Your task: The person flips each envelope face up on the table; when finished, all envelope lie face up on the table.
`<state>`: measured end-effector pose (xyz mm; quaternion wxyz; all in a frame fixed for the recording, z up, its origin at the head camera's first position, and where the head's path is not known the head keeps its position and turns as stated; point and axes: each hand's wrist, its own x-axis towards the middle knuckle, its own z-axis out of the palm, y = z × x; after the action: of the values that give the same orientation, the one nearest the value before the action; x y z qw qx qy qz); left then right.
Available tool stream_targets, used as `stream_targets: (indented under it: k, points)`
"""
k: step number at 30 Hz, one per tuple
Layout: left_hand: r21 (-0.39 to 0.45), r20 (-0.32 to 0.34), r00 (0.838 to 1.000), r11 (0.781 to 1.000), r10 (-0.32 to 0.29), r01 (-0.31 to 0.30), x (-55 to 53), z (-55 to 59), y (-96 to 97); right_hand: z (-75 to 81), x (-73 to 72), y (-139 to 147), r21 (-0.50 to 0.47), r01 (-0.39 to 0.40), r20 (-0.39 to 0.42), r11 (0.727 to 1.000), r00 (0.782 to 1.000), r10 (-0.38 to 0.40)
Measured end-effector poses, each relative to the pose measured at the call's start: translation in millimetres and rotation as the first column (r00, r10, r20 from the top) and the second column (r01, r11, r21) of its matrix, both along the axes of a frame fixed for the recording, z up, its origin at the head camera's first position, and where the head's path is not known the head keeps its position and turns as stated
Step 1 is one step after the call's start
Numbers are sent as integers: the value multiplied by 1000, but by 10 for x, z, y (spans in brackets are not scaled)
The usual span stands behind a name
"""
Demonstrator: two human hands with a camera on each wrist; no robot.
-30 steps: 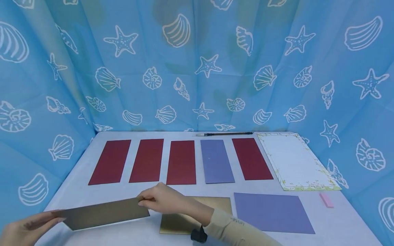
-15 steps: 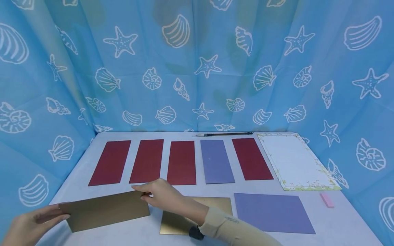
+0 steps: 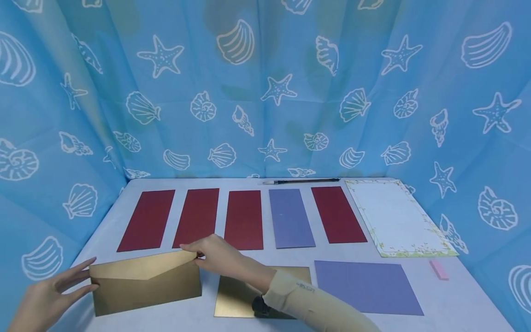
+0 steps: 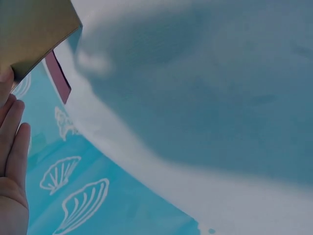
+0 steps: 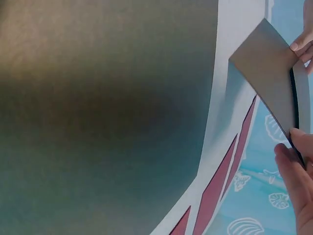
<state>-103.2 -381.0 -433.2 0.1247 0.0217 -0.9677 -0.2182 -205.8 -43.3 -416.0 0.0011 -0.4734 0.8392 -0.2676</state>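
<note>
A gold envelope hangs tilted between both hands at the front left of the table, its lighter pointed flap showing along the top. My left hand pinches the envelope's left end between thumb and fingers. At the opposite end, my right hand grips the upper right corner by the flap. In the right wrist view the envelope shows a dark gap along its flap edge, with thumb and fingers of the right hand on its near corner. One corner of the envelope shows in the left wrist view.
Beneath my right forearm lies another gold envelope, beside a large purple one. Several red envelopes and a purple one line the back. A brush, flower-bordered paper and pink eraser lie there too.
The held envelope has turned from a narrow, steeply tilted strip to face the head camera more, and its flap has come into view along the top. Both hands shift slightly with it.
</note>
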Motion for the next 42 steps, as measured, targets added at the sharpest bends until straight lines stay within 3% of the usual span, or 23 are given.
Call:
stream_targets:
  k: [5,8,12,17,24,28,33,39,42]
  points:
    - [24,3,999,999,-36,36,-70,-9,12,-81,-42,-11,43,26,58,999,998,-29]
    - [50,62,996,997,-60,57,-127,-14,0,-132,-68,-12,67,43,72,997,996,-48]
    - [94,173,981,993,-91,75,-213,-31,-34,-169,-94,-25,103,53,86,993,994,-62]
    - [108,217,966,987,-138,117,-300,-85,-82,-190,-109,-51,159,63,87,985,993,-78]
    - [132,349,926,986,-144,104,-407,-84,-89,-243,-126,-68,197,42,52,979,997,-53]
    - [122,357,925,988,-128,90,-431,-104,-69,-263,-111,-73,189,49,56,981,997,-61]
    - [113,321,937,988,-140,109,-426,-121,-56,-280,-97,-51,188,55,51,981,997,-66]
    - [82,304,942,989,-143,123,-375,-147,-85,-303,-114,5,174,30,67,984,997,-42]
    - [43,322,936,989,-145,138,-302,-153,-108,-293,-129,68,175,-23,69,984,998,11]
